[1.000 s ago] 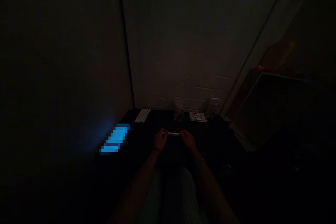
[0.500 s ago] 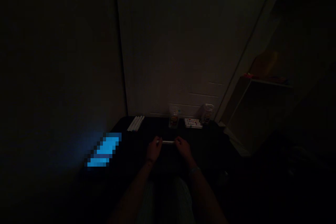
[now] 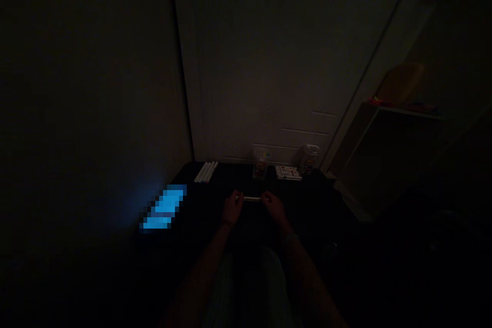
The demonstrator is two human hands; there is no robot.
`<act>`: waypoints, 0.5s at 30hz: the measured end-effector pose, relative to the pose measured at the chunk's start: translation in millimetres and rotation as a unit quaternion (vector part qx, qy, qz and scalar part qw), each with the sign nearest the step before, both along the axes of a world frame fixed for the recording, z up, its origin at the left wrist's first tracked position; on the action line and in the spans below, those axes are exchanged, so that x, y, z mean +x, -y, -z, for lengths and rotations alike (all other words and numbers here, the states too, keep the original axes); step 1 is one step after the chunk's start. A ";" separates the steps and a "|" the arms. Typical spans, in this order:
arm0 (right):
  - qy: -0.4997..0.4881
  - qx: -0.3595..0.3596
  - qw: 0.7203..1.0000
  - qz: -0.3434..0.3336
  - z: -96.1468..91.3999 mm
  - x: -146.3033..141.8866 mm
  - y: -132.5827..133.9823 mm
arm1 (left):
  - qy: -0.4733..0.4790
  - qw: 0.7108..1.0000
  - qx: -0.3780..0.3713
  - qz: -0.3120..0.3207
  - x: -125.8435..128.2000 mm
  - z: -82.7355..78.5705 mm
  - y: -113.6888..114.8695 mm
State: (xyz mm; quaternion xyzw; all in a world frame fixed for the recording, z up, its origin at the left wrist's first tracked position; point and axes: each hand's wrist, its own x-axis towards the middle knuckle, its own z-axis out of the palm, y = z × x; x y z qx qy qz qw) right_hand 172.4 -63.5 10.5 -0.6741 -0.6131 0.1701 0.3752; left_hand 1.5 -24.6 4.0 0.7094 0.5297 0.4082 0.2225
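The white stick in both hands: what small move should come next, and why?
Perhaps shift the white stick leftward, toward the row of similar sticks, since the left hand and right hand hold its ends.

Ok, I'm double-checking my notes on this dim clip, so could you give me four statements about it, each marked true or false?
1. The left hand and right hand both hold one white marker. True.
2. The right hand lies flat. False: its fingers are bent around the marker's right end.
3. Loose white markers lie left of both hands. True.
4. The brightest area is at the right. False: a blue glow shines at the left.
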 end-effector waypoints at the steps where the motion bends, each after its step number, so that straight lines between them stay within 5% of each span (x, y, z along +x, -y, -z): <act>1: 0.000 0.001 1.000 0.001 0.2 0.0 0.0 | 0.002 1.000 0.003 0.002 0.0 0.4 -0.3; 15: 0.033 0.008 0.999 -0.013 -1.4 2.2 1.6 | 0.000 1.000 0.006 -0.008 1.6 -3.8 2.9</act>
